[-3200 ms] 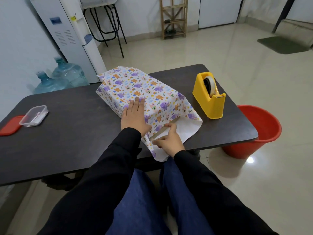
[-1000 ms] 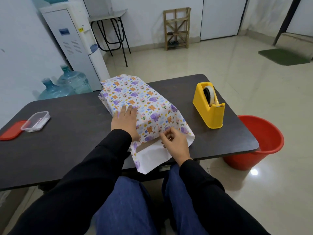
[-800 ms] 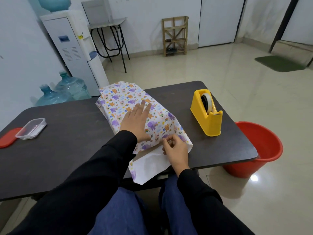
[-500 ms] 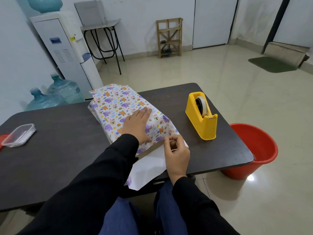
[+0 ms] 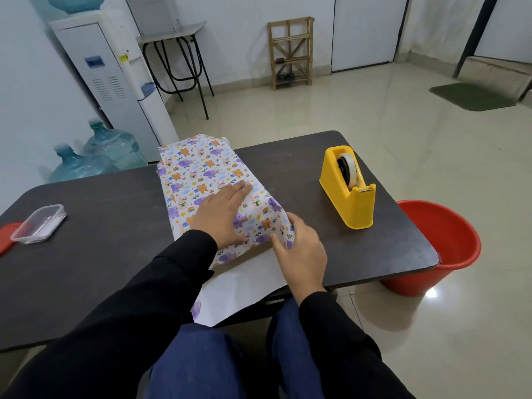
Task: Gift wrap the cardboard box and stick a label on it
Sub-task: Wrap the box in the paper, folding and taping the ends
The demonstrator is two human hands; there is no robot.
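Observation:
The cardboard box is hidden under wrapping paper [image 5: 201, 165] printed with purple elephants and orange bears, lying in the middle of the dark table [image 5: 95, 226]. My left hand [image 5: 221, 214] lies flat on top of the wrapped box, fingers straight, pressing the paper down. My right hand [image 5: 299, 249] is at the box's near right corner, fingers curled on the paper's folded side edge. A loose white flap of paper [image 5: 236, 289] hangs over the table's near edge. No label is in view.
A yellow tape dispenser [image 5: 348, 188] stands on the table to the right of the box. A clear plastic container [image 5: 39, 224] and its red lid [image 5: 5, 237] lie at the far left. A red bucket [image 5: 434, 249] stands on the floor by the table's right corner.
My left hand slid from the box's left side to its top middle. My right hand folded the right-hand paper flap in against the box's near end.

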